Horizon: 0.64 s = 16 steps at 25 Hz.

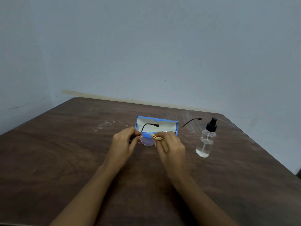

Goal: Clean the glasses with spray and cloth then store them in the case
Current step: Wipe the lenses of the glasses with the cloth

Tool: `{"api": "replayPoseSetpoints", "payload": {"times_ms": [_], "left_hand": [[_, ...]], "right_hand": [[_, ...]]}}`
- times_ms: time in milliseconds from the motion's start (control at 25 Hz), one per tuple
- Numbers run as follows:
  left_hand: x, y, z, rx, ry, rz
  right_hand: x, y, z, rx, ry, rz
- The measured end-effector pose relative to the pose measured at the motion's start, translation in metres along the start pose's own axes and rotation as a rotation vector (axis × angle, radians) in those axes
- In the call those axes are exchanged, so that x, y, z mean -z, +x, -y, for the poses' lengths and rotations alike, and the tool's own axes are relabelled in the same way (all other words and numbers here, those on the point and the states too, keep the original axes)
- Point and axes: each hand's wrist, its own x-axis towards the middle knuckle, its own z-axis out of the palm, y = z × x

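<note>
Over a dark brown wooden table (65, 160), an open blue rectangular case (162, 123) lies at 12 o'clock of the hands and a clear black-pump spray bottle (205, 142) stands at 3 o'clock. The left hand (123, 142) pinches thin dark wire-framed glasses (147, 141); the right hand (172, 147) grips a folded tan cloth (157, 137) against 1 lens.

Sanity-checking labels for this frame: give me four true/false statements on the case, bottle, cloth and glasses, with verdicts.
1. The blue glasses case is open. True.
2. The spray bottle lies on its side. False: it stands upright on the table, right of the case.
3. The right hand holds the tan cloth against the glasses. True.
4. The left hand rests idle on the table. False: it pinches the glasses frame.
</note>
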Motion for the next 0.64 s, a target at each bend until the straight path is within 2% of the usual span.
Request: {"api": "replayPoseSetpoints", "payload": {"times_ms": [120, 240, 480, 640], "left_hand": [[-0.002, 0.001, -0.002, -0.010, -0.004, 0.007], [-0.002, 0.000, -0.003, -0.004, -0.010, 0.009], [-0.001, 0.000, -0.002, -0.017, 0.018, -0.002], [-0.002, 0.001, -0.007, -0.048, 0.088, 0.036]], "right_hand": [[-0.005, 0.006, 0.007, 0.236, -0.264, -0.057], [-0.011, 0.006, 0.005, 0.318, -0.453, 0.000], [-0.022, -0.004, 0.008, 0.181, -0.392, 0.180], [-0.026, -0.003, 0.006, 0.061, -0.262, 0.191]]}}
